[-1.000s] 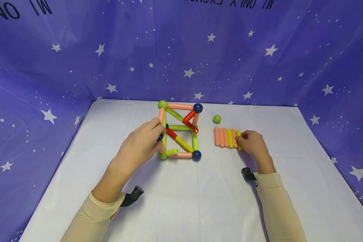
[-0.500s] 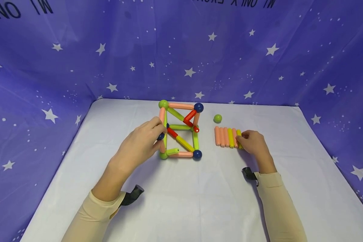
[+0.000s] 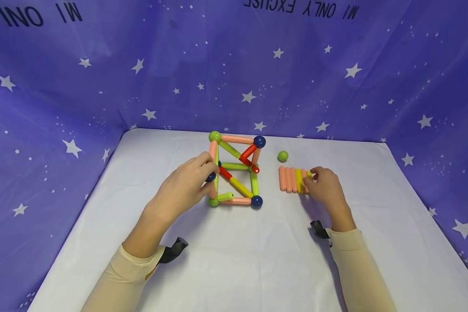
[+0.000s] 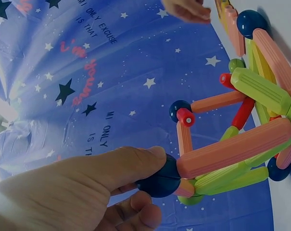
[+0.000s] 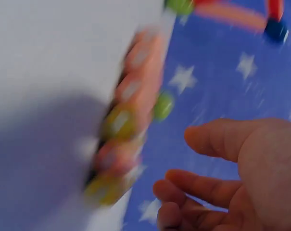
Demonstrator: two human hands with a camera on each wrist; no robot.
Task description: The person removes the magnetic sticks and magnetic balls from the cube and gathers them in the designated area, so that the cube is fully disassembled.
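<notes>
In the head view, my left hand is at the left side of a frame of magnetic sticks and balls. Its thumb and fingers pinch a dark blue ball at one joint, with pink sticks running off it. My right hand hovers by the right end of a row of pink and yellow sticks, overlapping the end yellow stick. The right wrist view has its thumb and fingers spread apart with nothing between them, beside the blurred row.
A loose green ball lies behind the row of sticks. Red sticks jut from the frame's upper right ball. The white table ends at a purple star-patterned curtain.
My right hand has shifted slightly left over the end of the row, its fingertips leaving the last yellow stick. The left hand keeps hold of the blue ball. The head view has tilted a little.
</notes>
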